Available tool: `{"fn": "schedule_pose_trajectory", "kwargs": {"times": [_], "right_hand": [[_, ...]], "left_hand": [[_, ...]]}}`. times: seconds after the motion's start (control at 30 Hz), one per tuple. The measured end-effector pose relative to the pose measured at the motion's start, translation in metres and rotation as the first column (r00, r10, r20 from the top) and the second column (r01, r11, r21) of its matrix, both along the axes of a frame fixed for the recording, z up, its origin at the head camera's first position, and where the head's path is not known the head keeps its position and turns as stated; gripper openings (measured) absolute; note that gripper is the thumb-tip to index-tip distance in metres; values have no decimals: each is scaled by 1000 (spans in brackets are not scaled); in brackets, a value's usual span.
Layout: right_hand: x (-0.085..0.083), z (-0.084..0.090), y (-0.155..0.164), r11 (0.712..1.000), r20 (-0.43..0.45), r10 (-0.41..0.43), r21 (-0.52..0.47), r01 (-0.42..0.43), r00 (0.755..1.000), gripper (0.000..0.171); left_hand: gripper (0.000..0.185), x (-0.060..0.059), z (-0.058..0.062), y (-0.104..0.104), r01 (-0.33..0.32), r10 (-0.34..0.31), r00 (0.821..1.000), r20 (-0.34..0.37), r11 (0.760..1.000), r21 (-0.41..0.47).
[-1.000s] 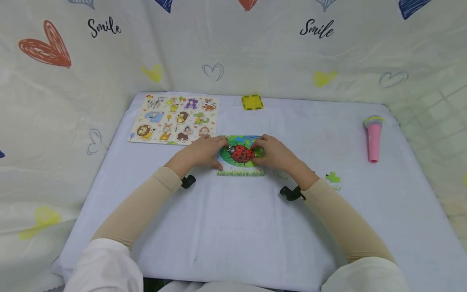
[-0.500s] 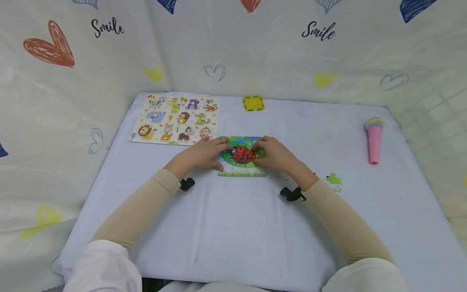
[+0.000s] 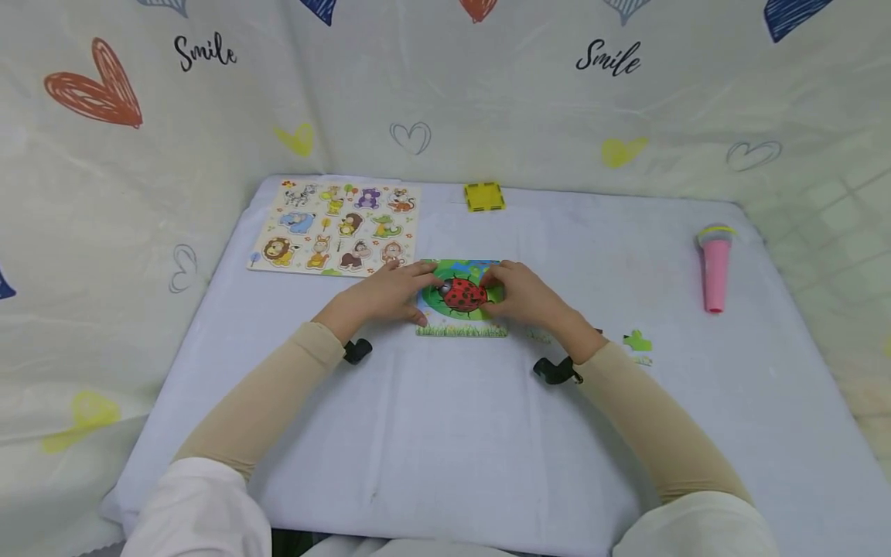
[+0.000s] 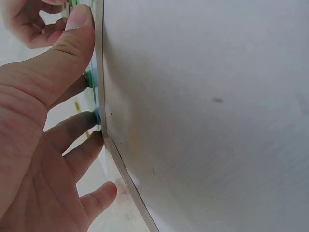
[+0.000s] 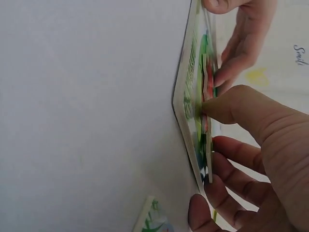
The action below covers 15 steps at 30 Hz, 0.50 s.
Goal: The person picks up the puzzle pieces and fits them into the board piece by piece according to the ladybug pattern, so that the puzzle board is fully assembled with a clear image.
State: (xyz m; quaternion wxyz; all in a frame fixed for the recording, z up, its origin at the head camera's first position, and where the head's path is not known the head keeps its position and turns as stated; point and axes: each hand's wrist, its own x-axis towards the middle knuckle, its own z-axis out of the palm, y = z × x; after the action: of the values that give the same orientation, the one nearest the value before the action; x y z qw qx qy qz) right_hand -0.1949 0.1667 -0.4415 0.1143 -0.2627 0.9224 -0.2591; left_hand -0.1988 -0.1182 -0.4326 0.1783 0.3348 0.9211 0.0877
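A small puzzle board [image 3: 459,330] with a red ladybug picture and a grass strip lies mid-table. At its left side is my left hand [image 3: 383,294], its thumb [image 4: 72,36] resting at the near left corner and its fingers touching the board's surface. On the board's right half, my right hand [image 3: 525,298] pinches a red and green puzzle piece [image 5: 207,79] between thumb and fingers. In the right wrist view this piece sits slightly raised above the board at one end. Part of the ladybug is hidden under the fingertips.
An animal puzzle board [image 3: 313,267] lies at the back left. Behind the ladybug board is a yellow square tile [image 3: 484,197]. A pink toy microphone [image 3: 714,271] lies on the right. Loose puzzle pieces, one of them green [image 3: 636,340], lie beside the right forearm.
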Motion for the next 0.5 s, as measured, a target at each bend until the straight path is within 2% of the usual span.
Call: {"fn": "schedule_pose_trajectory", "kwargs": {"times": [0.2, 0.5], "right_hand": [[1, -2, -2, 1000, -13, 9, -10, -9, 1000, 37], [2, 2, -8, 999, 3, -17, 28, 17, 1000, 38]], "left_hand": [[82, 1, 2, 1, 5, -5, 1000, -4, 1000, -6], [78, 2, 4, 4, 15, -15, 1000, -12, 1000, -5]]}}
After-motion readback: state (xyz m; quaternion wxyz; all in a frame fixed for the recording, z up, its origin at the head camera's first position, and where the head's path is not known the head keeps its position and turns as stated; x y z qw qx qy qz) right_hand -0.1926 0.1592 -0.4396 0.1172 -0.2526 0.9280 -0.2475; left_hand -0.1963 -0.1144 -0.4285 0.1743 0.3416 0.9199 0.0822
